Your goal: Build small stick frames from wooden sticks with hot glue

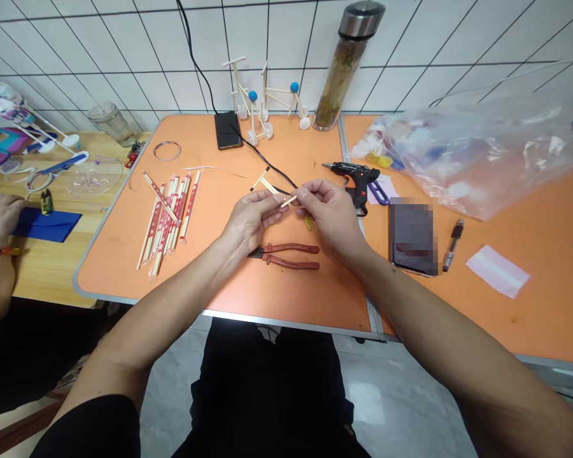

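Wooden stick is pinched in the closed grip of both left hand and right hand, where light, even pressure should hold it steady.

Short pale stick, slanted, pinched by the right hand, its near end at the left hand, beyond the red-handled pliers. Farther beyond the pliers: partly hidden pale sticks with dark tips.
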Motion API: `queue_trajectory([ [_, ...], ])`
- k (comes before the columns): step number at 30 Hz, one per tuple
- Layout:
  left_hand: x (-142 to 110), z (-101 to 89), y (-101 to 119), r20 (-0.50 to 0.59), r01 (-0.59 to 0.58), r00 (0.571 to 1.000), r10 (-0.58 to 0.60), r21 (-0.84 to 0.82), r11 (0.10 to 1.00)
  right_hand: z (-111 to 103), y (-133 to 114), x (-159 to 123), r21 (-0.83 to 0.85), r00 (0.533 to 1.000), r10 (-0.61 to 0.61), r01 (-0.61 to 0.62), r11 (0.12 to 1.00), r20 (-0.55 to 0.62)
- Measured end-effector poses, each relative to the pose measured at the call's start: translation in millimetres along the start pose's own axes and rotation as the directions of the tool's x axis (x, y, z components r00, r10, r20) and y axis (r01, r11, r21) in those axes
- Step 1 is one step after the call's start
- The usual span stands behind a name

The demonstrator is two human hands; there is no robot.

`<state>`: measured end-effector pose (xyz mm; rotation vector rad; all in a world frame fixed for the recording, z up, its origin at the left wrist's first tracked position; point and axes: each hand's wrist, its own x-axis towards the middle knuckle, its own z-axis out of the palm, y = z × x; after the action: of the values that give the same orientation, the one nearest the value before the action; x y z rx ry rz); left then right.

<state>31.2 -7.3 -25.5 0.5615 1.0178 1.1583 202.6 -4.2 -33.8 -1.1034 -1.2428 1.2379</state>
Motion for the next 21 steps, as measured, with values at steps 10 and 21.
queue_trajectory([
  [10, -1.0, 0.9, 3.7, 0.031, 0.029, 0.999, -0.025, -0.142, 0.989, 8.2, -6.1, -5.3, 0.019, 0.993, -0.01, 0.008, 1.0, 0.117],
  [21, -7.9, 8.0, -6.1, 0.116, 0.063, 0.992, -0.045, -0.151, 0.987, 10.8, -6.3, -4.9, -0.014, 0.997, -0.039, 0.04, 0.999, 0.064],
])
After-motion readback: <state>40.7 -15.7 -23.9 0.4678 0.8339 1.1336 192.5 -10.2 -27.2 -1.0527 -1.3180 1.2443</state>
